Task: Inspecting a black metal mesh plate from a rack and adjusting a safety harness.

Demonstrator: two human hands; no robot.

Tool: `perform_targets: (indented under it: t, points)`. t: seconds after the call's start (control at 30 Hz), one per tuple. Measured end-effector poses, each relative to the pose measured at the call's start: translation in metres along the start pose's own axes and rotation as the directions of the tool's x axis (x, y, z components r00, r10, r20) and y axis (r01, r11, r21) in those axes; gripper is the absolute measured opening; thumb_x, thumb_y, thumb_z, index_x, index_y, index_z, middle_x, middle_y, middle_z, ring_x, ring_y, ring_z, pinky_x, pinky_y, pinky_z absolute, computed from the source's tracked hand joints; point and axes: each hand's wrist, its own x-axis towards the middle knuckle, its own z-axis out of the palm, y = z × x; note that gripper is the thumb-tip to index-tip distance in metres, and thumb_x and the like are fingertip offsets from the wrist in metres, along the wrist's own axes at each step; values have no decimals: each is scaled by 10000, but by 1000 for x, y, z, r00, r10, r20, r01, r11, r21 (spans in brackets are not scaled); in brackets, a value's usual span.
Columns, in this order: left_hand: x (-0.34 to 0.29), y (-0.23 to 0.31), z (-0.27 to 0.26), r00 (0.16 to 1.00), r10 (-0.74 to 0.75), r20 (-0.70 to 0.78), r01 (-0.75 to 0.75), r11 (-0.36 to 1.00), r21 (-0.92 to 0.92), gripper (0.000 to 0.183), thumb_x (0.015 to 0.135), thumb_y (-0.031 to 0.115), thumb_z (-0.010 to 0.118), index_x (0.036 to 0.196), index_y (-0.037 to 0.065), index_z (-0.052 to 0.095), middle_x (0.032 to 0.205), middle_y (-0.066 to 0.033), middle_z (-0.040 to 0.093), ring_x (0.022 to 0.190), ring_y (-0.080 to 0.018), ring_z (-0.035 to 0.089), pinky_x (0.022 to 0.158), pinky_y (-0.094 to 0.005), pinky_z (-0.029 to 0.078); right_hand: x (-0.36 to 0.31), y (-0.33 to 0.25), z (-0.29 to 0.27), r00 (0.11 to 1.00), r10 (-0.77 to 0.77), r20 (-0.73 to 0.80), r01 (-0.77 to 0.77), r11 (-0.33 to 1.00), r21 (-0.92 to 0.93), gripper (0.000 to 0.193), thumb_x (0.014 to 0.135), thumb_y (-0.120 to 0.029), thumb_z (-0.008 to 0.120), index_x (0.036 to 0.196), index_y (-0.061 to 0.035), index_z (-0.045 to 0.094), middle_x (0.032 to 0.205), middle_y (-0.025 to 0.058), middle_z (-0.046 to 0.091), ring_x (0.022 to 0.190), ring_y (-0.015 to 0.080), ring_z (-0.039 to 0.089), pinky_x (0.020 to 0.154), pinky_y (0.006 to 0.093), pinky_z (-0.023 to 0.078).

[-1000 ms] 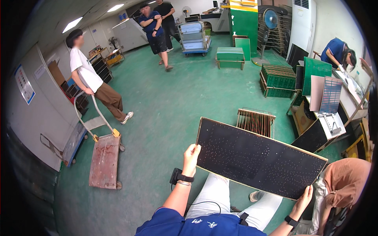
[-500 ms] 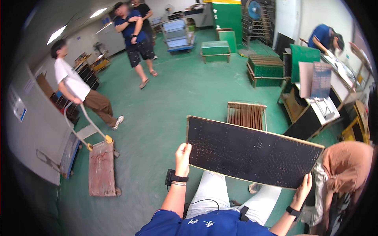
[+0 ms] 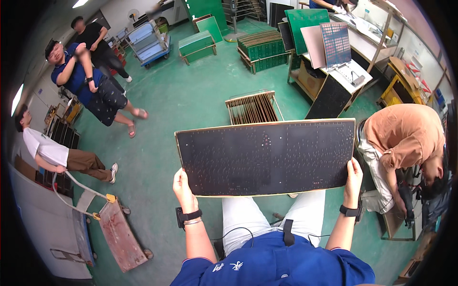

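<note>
A large black rectangular circuit board panel with a pale tan edge and many tiny holes and slots is held up in front of me, nearly level across. My left hand grips its lower left edge, thumb on the face and fingers behind. At the right edge, my right hand pinches it the same way. Just beyond the panel's top edge stands a rack of upright brown-edged panels, partly hidden by it.
A person in an orange shirt bends down close on my right. A flatbed trolley stands left, its handle held by a person in white. Green panel stacks and a workbench are ahead; two people stand far left.
The panel has swung left and levelled out from a rightward tilt, both hands still on it. My view has turned right, so the room shifts left. The trolley appears lower.
</note>
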Motion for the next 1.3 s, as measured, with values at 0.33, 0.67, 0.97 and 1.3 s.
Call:
perform_targets:
  t: [0.33,0.67,0.97,1.3]
  points:
    - [-5,19,9,995,-13,102,15,1000,-17,265,831,171,472,1034,2,495,952,-41,517,876,-104,475,789,-227,372,7,10,-9,996,-2,-85,-10,989,-144,275,839,-134,435,1045,39,492,992,68,533,896,117,473,825,232,337]
    - [-5,12,10,988,-34,152,33,999,9,251,826,102,455,1067,38,475,911,-16,514,816,-66,468,738,-189,379,17,23,-26,991,17,-133,-32,994,-107,327,853,-181,404,1095,31,459,1097,81,486,1005,144,437,893,261,290]
    - [-4,5,11,990,-53,131,51,999,18,224,816,112,471,1031,59,505,803,20,504,721,-38,444,650,-171,364,22,30,-34,997,15,-80,-25,993,-117,338,847,-189,414,1103,28,455,1100,74,485,1000,140,436,889,254,293]
    - [-2,9,16,990,-16,141,19,1000,-17,212,820,83,442,1012,17,502,866,-13,540,787,-62,490,715,-191,392,12,15,-25,996,42,-79,-51,991,-121,360,836,-196,432,1113,34,442,1143,72,449,1040,135,402,904,255,280]
